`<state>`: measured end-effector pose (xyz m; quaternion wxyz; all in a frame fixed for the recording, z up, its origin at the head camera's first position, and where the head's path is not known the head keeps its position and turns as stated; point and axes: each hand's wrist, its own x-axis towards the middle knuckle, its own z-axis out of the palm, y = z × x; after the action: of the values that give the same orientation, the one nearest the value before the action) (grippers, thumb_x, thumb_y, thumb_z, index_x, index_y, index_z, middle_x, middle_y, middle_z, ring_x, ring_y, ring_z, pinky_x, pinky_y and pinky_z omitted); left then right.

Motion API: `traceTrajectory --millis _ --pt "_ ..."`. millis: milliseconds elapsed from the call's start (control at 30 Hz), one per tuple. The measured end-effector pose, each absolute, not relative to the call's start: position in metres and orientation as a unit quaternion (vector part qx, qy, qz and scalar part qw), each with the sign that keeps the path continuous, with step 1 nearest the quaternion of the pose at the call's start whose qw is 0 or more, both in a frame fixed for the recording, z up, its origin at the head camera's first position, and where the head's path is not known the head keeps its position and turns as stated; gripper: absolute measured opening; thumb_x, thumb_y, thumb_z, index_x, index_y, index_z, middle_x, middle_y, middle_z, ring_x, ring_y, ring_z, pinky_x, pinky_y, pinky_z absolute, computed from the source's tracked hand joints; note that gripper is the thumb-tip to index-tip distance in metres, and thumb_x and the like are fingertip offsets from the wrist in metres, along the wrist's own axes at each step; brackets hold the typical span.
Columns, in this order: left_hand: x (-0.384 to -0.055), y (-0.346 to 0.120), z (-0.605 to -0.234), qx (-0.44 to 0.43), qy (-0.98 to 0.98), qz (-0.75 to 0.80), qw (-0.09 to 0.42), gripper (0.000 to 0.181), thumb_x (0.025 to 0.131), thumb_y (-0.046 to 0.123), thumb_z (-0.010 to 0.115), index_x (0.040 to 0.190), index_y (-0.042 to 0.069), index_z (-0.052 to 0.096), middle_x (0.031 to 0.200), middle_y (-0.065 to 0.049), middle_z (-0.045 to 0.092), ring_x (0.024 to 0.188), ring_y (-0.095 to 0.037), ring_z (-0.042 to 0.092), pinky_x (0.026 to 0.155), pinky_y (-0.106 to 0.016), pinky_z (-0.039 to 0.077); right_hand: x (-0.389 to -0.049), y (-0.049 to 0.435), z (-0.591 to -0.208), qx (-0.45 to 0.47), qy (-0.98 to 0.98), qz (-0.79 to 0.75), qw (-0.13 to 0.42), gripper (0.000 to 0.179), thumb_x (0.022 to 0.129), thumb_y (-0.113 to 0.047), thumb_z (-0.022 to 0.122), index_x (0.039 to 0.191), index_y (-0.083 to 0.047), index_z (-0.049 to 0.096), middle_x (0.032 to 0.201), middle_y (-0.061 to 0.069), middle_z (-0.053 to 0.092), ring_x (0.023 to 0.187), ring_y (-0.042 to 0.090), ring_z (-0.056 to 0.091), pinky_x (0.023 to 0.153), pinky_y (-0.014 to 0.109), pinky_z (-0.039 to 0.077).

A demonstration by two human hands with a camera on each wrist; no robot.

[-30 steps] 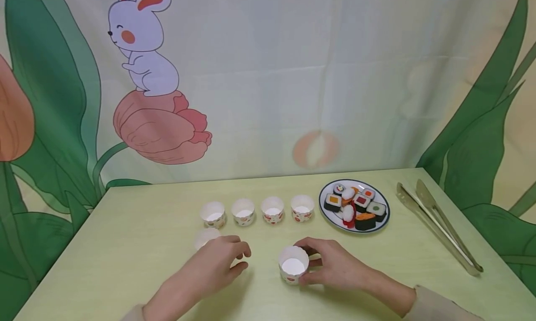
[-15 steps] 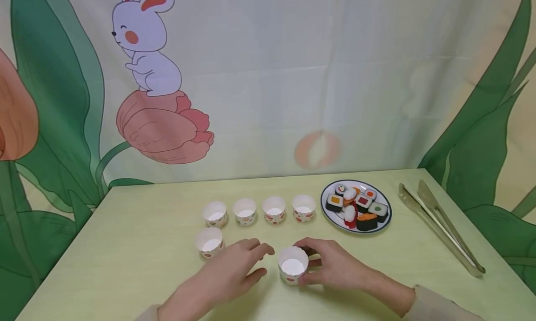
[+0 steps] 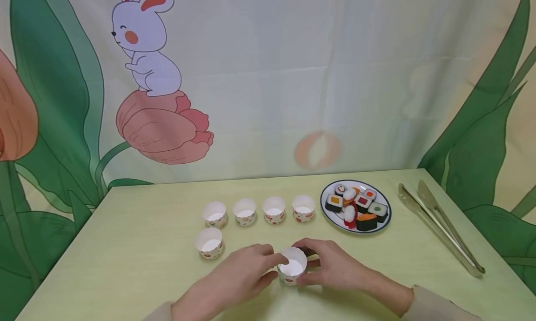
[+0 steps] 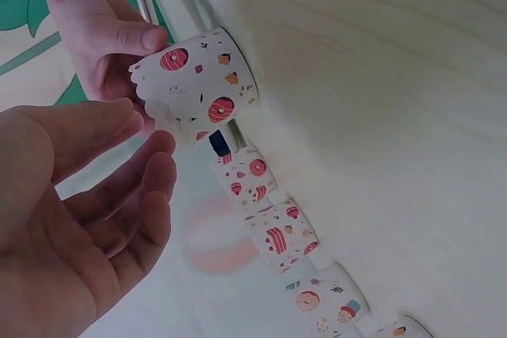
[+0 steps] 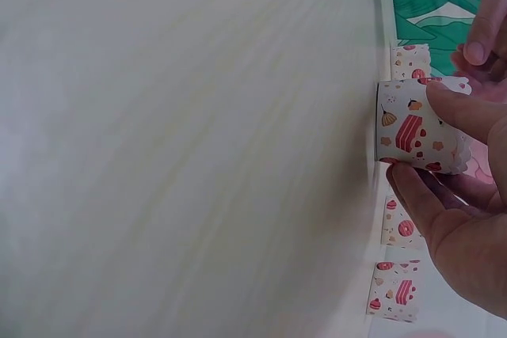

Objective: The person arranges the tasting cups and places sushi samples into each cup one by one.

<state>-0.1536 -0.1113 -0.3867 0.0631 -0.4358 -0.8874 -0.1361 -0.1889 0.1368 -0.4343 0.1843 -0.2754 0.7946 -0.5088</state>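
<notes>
A printed fabric backdrop [image 3: 259, 102] hangs behind a pale yellow-green table [image 3: 138, 237]; on the cloth, from left, are large green leaves, a white rabbit on a pink tulip, and more leaves at the far right. At the left of the setup, a single paper cup [image 3: 209, 243] stands upright just in front of the leftmost of a row of four paper cups [image 3: 274, 211], also upright. To the right of the single cup, the left hand [image 3: 244, 272] has its thumb and fingers loosely curved and parted at the rim of a held cup [image 3: 290, 277]; whether they touch it is hard to tell. This cup, white with dessert prints, is upright in front of the row. The right hand [image 3: 332, 265] grips it from its right side, thumb and fingers on opposite walls. Farther right and back, a blue-rimmed plate [image 3: 329, 217] bears assorted sushi pieces [image 3: 356, 207]. At the far right lie metal tongs [image 3: 453, 244], their arms spread, pointing toward the backdrop.
</notes>
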Motion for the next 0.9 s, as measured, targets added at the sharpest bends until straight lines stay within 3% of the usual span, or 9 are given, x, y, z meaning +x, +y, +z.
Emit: traceTrajectory --millis 500,900 --pt "-0.1547 -0.1045 -0.3884 -0.445 -0.885 -0.110 0.078 0.015 0.089 0.007 0.077 0.102 0.016 0.076 0.078 0.008 0.058 0.066 -0.007 0.054 0.060 -0.019 0.043 -0.1897 0.1369 -0.4353 -0.277 0.793 -0.511 0.182 0.056 0.082 -0.004 0.087 0.130 -0.002 0.060 0.121 0.009 0.064 0.115 0.029 0.060 0.090 0.028 0.055" --pt "-0.1552 -0.1026 -0.3876 -0.442 -0.888 -0.108 0.061 0.011 0.089 0.009 0.078 0.094 0.018 0.073 0.074 0.009 0.054 0.063 -0.005 0.049 0.059 -0.020 0.041 -0.1895 0.1380 -0.4337 -0.273 0.797 -0.507 0.183 0.056 0.082 -0.006 0.087 0.131 -0.003 0.060 0.122 0.008 0.064 0.115 0.028 0.060 0.091 0.028 0.055"
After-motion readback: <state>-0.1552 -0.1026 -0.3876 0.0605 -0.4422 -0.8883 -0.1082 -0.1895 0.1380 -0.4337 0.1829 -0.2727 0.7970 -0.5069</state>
